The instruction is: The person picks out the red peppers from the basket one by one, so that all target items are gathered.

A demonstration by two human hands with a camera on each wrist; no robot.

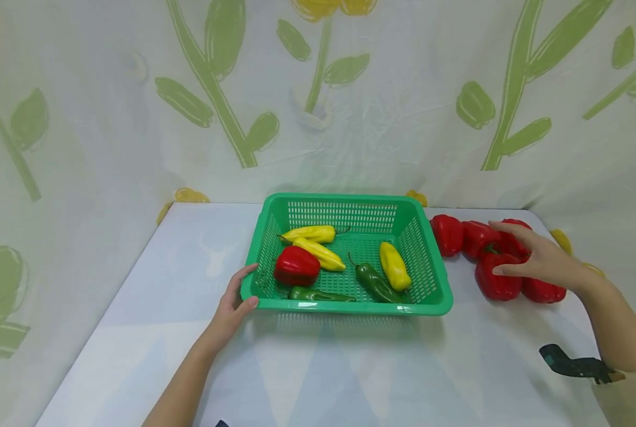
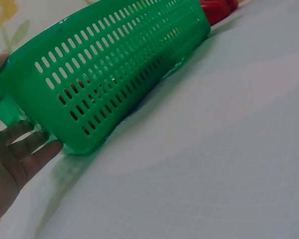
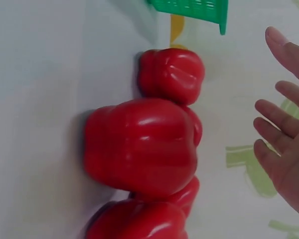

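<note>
A green plastic basket (image 1: 350,307) stands on the table, its slotted wall (image 2: 30,94) large in the left wrist view. My left hand (image 1: 231,308) holds its near left corner, thumb at the front and fingers along the left side. Inside lie a red bell pepper (image 1: 296,266), several yellow peppers (image 1: 395,265) and two green peppers (image 1: 376,283). To the right, my right hand (image 1: 552,261) hovers over several red bell peppers, thumb and fingers spread with nothing between them. The nearest bell pepper (image 3: 142,147) fills the middle of the right wrist view; one behind is partly hidden.
The pale table (image 1: 152,308) reaches back to a hanging cloth (image 1: 382,136) printed with plants and yellow flowers. One red bell pepper (image 1: 447,235) lies close beside the basket's right wall. A dark strap (image 1: 574,363) sticks out near the right sleeve.
</note>
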